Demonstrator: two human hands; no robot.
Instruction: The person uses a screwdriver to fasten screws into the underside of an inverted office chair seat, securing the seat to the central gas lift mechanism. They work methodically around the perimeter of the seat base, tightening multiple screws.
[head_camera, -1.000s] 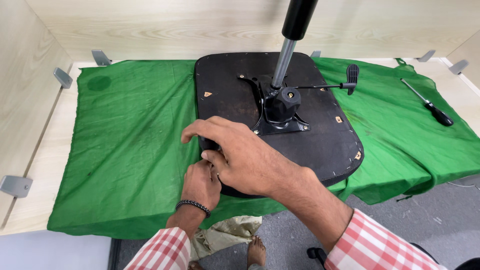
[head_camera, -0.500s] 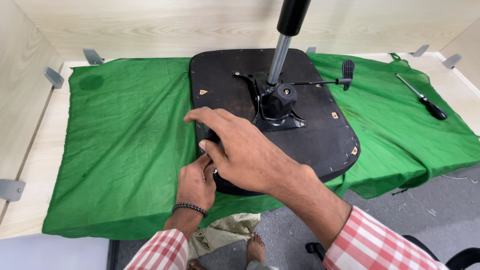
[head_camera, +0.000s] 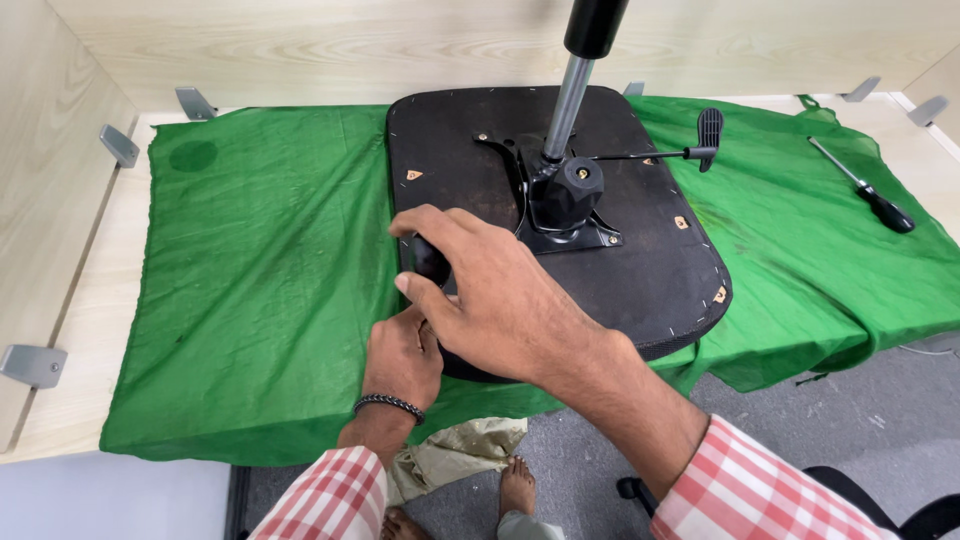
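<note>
A black chair seat (head_camera: 640, 270) lies upside down on a green cloth (head_camera: 260, 290), its metal mechanism (head_camera: 565, 200) and gas cylinder (head_camera: 570, 100) pointing up. My right hand (head_camera: 500, 300) is over the seat's near-left edge, thumb and fingers curled around a small black part (head_camera: 428, 262). My left hand (head_camera: 400, 355), with a dark bracelet on the wrist, is curled at the same edge just beneath the right one. Its fingertips are hidden there.
A black-handled screwdriver (head_camera: 865, 190) lies on the cloth at the right. A lever with a black paddle (head_camera: 705, 135) sticks out of the mechanism. Metal brackets (head_camera: 118, 145) line the wooden walls. Below the table edge are bare feet (head_camera: 515, 490) and a crumpled cloth (head_camera: 455, 455).
My right hand's fingers have curled from a flatter spread into a grip at the seat's near-left edge. My left hand stays tucked beneath it.
</note>
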